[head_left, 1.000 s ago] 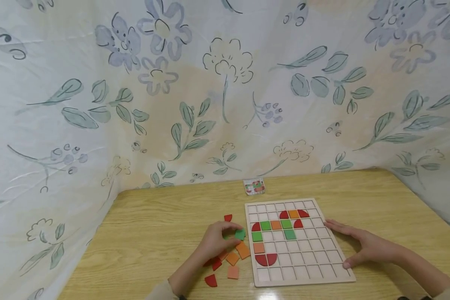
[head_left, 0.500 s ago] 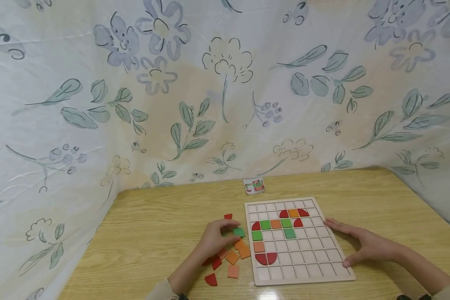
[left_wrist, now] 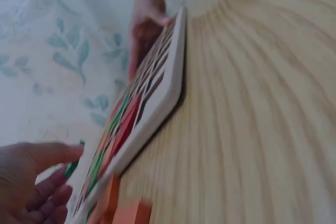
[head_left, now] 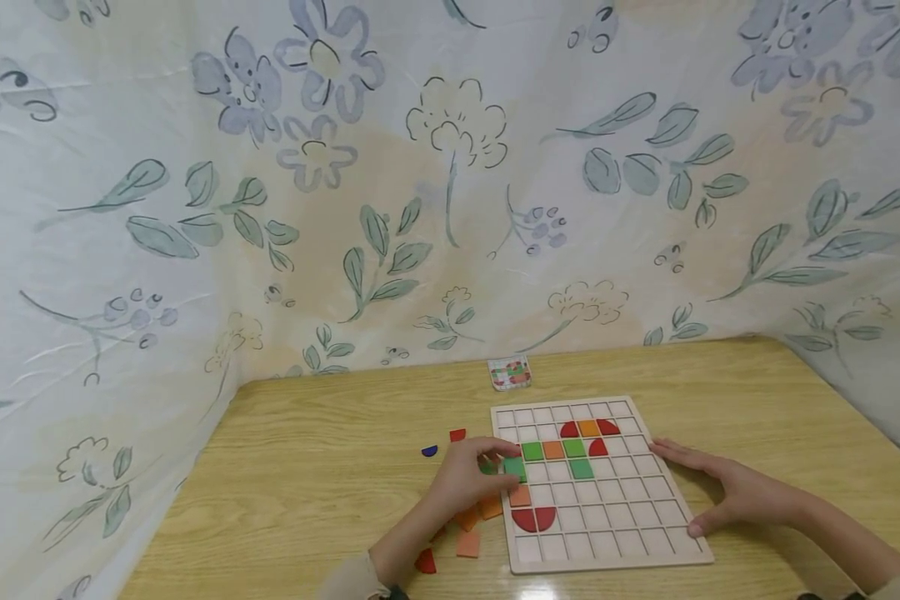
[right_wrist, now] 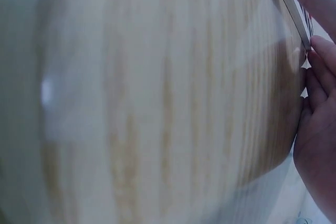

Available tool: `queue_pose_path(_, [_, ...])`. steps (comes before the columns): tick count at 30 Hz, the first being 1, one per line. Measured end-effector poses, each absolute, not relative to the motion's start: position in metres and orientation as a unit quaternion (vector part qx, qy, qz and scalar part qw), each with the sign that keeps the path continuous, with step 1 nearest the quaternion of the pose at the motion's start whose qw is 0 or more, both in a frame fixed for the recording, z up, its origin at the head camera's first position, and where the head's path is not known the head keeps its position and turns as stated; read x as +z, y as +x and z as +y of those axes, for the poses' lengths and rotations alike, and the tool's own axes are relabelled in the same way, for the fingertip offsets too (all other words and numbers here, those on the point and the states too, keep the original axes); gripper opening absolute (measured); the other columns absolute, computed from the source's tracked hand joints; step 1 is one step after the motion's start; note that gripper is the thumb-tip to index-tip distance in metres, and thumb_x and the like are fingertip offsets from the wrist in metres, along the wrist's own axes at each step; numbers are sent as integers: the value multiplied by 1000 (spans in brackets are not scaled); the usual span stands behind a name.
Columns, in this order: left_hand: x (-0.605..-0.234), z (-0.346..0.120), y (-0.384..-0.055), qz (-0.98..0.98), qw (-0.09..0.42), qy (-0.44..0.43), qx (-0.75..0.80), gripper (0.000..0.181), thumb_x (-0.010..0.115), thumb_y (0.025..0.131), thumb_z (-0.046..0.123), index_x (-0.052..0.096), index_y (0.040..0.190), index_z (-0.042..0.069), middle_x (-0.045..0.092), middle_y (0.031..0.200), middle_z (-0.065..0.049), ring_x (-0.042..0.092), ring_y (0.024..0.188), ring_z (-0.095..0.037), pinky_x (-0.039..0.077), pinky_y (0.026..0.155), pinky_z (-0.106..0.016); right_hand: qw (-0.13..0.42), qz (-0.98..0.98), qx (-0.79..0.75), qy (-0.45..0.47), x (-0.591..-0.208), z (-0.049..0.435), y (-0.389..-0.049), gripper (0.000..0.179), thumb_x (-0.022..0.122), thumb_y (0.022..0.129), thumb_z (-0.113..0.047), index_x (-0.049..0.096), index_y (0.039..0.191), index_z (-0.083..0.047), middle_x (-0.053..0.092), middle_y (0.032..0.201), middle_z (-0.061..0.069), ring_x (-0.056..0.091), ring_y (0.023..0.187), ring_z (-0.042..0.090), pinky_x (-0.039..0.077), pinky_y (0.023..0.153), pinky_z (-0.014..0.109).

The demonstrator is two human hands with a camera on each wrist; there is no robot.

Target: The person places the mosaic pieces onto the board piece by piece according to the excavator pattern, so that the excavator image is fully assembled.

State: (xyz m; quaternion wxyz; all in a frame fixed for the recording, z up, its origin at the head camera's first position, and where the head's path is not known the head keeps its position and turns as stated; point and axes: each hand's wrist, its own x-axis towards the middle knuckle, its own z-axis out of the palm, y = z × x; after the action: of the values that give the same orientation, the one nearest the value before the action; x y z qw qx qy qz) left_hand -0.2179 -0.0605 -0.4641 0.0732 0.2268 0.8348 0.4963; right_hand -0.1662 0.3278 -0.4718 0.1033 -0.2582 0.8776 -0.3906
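Observation:
My left hand [head_left: 467, 475] pinches a teal-green square tile [head_left: 515, 470] between thumb and fingers, above the left edge of the wooden grid board [head_left: 615, 533]. In the left wrist view, that tile shows as a dark green sliver by the fingertips of my left hand [left_wrist: 39, 182]. Red quarter-circle pieces [head_left: 534, 520] lie in the board's cells, along with green squares [head_left: 573, 448] and orange squares [head_left: 553, 450]. My right hand [head_left: 746, 496] rests against the board's right edge, fingers extended and thumb near the lower corner.
Loose orange tiles [head_left: 468, 544] and red pieces [head_left: 425, 561] lie left of the board, partly behind my left arm. A blue piece [head_left: 429, 451] sits farther left. Behind the board lies a small pattern card [head_left: 510, 373]. Floral cloth [head_left: 450, 208] hangs behind the table.
The left hand has carried the teal-green tile rightward from the loose pieces to the board's left side. A blue piece has come into sight. The right hand stays put.

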Motion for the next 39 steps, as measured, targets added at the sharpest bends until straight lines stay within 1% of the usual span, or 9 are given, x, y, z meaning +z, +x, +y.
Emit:
queue_pose_path(2, [-463, -51, -216, 837, 68, 237, 488, 27, 78, 74, 21, 72, 100, 15, 65, 92, 6, 55, 83, -9, 46, 70, -21, 104, 876, -394, -258, -471, 327, -166, 95, 78, 69, -34, 28, 145, -10, 20, 151, 16, 8, 122, -26, 8, 86, -5])
queue_pose_path(6, [-459, -31, -214, 845, 52, 261, 463, 26, 77, 74, 19, 72, 99, 12, 67, 96, 5, 56, 84, -5, 46, 74, -20, 103, 873, -397, -265, -472, 327, -166, 94, 78, 70, -32, 27, 145, -9, 20, 152, 11, 8, 123, -26, 9, 86, -5])
queue_pose_path(10, [-455, -10, -213, 854, 44, 276, 440, 25, 78, 74, 20, 72, 97, 14, 68, 92, 9, 55, 81, -3, 44, 70, -16, 102, 872, -398, -266, -473, 328, -166, 93, 78, 70, -31, 28, 145, -9, 20, 152, 10, 8, 123, -26, 9, 86, -5])
queue_pose_path(13, [-452, 4, -211, 857, 44, 284, 428, 25, 78, 74, 19, 72, 98, 16, 68, 90, 11, 56, 80, -3, 42, 66, -14, 104, 875, -395, -260, -472, 329, -166, 94, 78, 69, -33, 27, 145, -10, 20, 152, 13, 8, 122, -26, 9, 86, -5])
queue_pose_path(17, [-448, 18, -210, 862, 48, 286, 416, 27, 77, 74, 20, 72, 100, 18, 67, 92, 14, 57, 83, -1, 43, 67, -13, 106, 882, -383, -254, -472, 330, -166, 93, 77, 69, -36, 28, 145, -13, 21, 151, 16, 8, 122, -26, 9, 88, -2])
queue_pose_path(25, [-450, 38, -210, 869, 57, 286, 399, 25, 77, 75, 20, 72, 99, 21, 66, 91, 17, 53, 80, 1, 41, 68, -13, 107, 890, -365, -252, -471, 330, -166, 91, 77, 70, -35, 29, 145, -15, 23, 152, 8, 10, 122, -26, 19, 91, 4])
queue_pose_path(29, [-453, 45, -210, 882, 54, 282, 374, 24, 77, 75, 21, 72, 98, 22, 66, 91, 18, 51, 77, 3, 41, 67, -12, 104, 882, -377, -264, -473, 330, -167, 92, 77, 70, -34, 29, 145, -13, 21, 152, 9, 9, 123, -25, 13, 92, 1])
queue_pose_path(32, [-455, 50, -211, 892, 38, 292, 343, 23, 76, 76, 22, 72, 98, 23, 66, 90, 17, 52, 77, 4, 41, 67, -11, 109, 876, -387, -267, -474, 330, -168, 93, 77, 70, -34, 28, 146, -12, 19, 152, 11, 8, 123, -25, 9, 89, -3])
queue_pose_path(39, [-461, 59, -214, 905, 10, 325, 275, 22, 74, 77, 28, 72, 98, 26, 65, 93, 19, 52, 88, 4, 39, 73, -10, 114, 886, -373, -251, -474, 333, -168, 94, 76, 69, -38, 28, 146, -14, 21, 151, 16, 8, 123, -26, 11, 89, 0])
